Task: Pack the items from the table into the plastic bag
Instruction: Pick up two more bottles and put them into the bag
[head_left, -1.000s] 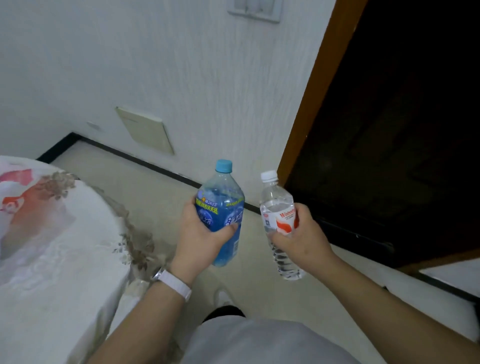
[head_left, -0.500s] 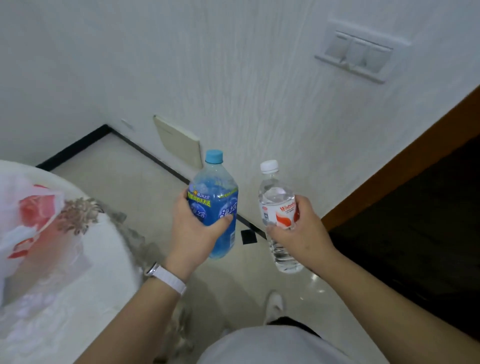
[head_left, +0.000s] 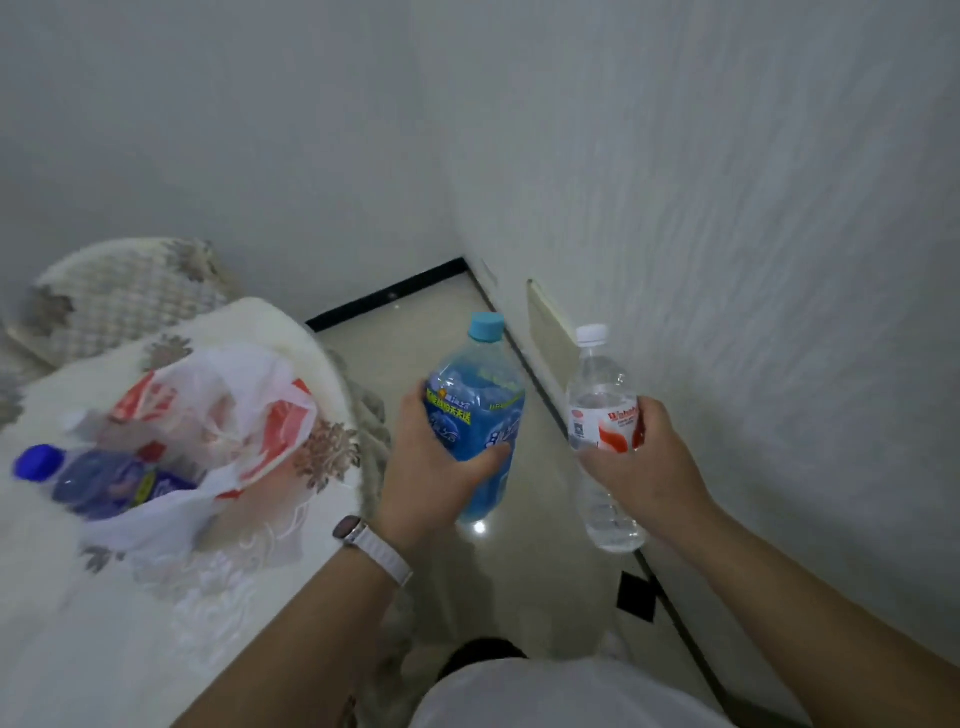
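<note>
My left hand (head_left: 431, 467) grips a blue bottle (head_left: 480, 410) with a light-blue cap, held upright over the floor to the right of the table. My right hand (head_left: 639, 462) grips a clear water bottle (head_left: 597, 410) with a white cap and a red-and-white label. A white plastic bag with red print (head_left: 249, 410) lies open on the table (head_left: 156, 597) at the left. A dark-blue bottle with a blue cap (head_left: 88, 478) lies on its side in the bag's mouth, cap sticking out to the left.
The table carries a white embroidered cloth. A chair back (head_left: 119, 296) stands behind it. White walls meet in a corner ahead, with a beige panel (head_left: 550, 343) low on the right wall. Tiled floor (head_left: 519, 587) lies below my hands.
The view has swung left: the door has gone out of sight and the table with the bag and the dark-blue bottle has come in. Both hands still hold their bottles.
</note>
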